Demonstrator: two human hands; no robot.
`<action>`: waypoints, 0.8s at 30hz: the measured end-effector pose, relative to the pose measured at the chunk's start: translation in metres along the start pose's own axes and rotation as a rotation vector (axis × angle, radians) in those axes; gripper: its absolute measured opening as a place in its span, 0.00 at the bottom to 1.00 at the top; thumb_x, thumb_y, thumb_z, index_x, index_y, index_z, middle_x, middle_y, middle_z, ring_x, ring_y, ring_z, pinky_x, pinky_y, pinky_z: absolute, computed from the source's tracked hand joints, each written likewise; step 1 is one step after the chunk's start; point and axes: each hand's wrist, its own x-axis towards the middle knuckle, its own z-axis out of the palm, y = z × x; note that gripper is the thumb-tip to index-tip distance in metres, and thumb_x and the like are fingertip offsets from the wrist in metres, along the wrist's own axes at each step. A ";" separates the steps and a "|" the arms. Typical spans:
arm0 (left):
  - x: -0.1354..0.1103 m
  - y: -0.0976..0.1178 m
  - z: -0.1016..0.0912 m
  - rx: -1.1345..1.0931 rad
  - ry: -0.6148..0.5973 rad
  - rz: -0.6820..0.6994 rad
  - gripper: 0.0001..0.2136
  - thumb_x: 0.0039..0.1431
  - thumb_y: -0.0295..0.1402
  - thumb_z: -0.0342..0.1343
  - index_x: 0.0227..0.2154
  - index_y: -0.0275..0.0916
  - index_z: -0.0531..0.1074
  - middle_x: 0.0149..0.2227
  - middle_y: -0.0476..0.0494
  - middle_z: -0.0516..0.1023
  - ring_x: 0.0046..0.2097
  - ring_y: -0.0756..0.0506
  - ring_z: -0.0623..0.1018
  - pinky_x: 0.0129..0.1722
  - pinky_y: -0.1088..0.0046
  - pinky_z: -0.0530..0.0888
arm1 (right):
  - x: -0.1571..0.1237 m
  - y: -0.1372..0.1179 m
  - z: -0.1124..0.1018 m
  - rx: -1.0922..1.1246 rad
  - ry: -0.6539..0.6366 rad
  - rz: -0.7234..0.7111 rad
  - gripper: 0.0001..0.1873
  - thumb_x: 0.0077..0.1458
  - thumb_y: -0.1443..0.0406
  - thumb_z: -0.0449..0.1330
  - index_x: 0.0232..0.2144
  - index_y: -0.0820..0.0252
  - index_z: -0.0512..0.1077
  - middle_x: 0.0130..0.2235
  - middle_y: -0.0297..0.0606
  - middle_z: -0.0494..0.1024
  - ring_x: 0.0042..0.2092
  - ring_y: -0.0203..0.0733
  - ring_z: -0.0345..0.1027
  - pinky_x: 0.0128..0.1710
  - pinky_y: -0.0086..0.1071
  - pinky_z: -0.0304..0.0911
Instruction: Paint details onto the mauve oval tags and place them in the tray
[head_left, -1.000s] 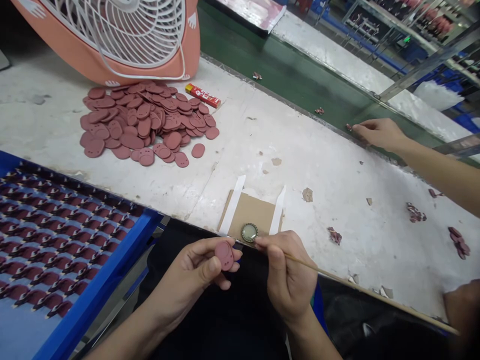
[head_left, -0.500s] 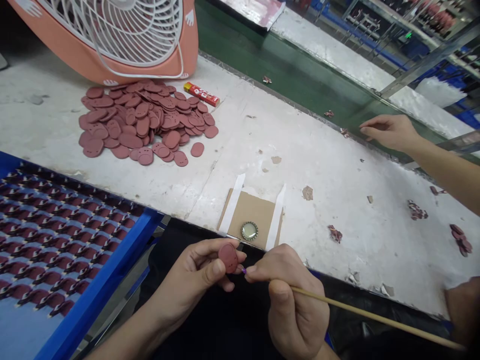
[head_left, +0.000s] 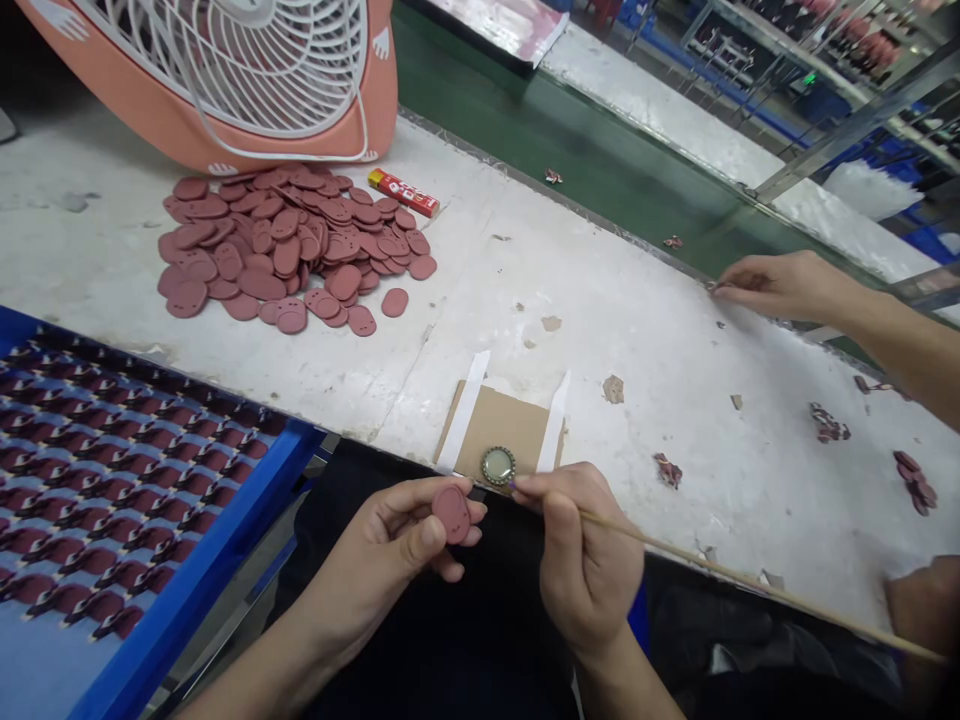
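Observation:
My left hand [head_left: 390,545] pinches a small reddish-brown oval disc [head_left: 451,514] between thumb and fingers, just in front of the table edge. My right hand [head_left: 581,560] grips a long thin wooden stick [head_left: 750,582] like a pen. The stick's tip rests at the rim of a metal bottle cap [head_left: 499,466]. That cap sits on a piece of brown cardboard [head_left: 504,425] taped to the white table [head_left: 637,340].
A heap of the same reddish discs [head_left: 289,245] lies by a pink fan [head_left: 247,75], with a red lighter [head_left: 405,192] beside it. A blue tray [head_left: 225,560] of painted pieces stands at left. Another person's hand [head_left: 780,287] reaches to the green conveyor's [head_left: 600,150] edge at right.
My right hand moved the stick's tip from the disc up to the bottle cap. The other person's hand slid nearer along the table's far edge.

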 end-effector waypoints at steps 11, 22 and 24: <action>0.001 0.001 0.004 0.016 -0.014 0.005 0.11 0.51 0.38 0.69 0.39 0.47 0.83 0.35 0.45 0.86 0.35 0.47 0.82 0.28 0.81 0.77 | -0.004 -0.014 -0.006 0.180 0.009 -0.003 0.13 0.69 0.68 0.48 0.41 0.61 0.74 0.33 0.37 0.76 0.35 0.39 0.69 0.34 0.35 0.64; -0.002 0.000 0.008 0.008 -0.005 0.001 0.11 0.49 0.39 0.70 0.37 0.46 0.84 0.34 0.45 0.85 0.36 0.46 0.81 0.28 0.80 0.77 | -0.001 -0.022 -0.002 0.201 -0.118 0.016 0.12 0.69 0.68 0.48 0.40 0.61 0.72 0.33 0.34 0.76 0.36 0.35 0.69 0.38 0.31 0.65; -0.003 0.001 0.010 0.010 0.036 -0.001 0.12 0.47 0.39 0.71 0.36 0.46 0.84 0.32 0.45 0.85 0.35 0.46 0.81 0.27 0.80 0.76 | -0.001 -0.023 0.000 0.200 -0.125 0.021 0.12 0.70 0.68 0.48 0.40 0.61 0.72 0.33 0.35 0.76 0.36 0.35 0.70 0.37 0.31 0.65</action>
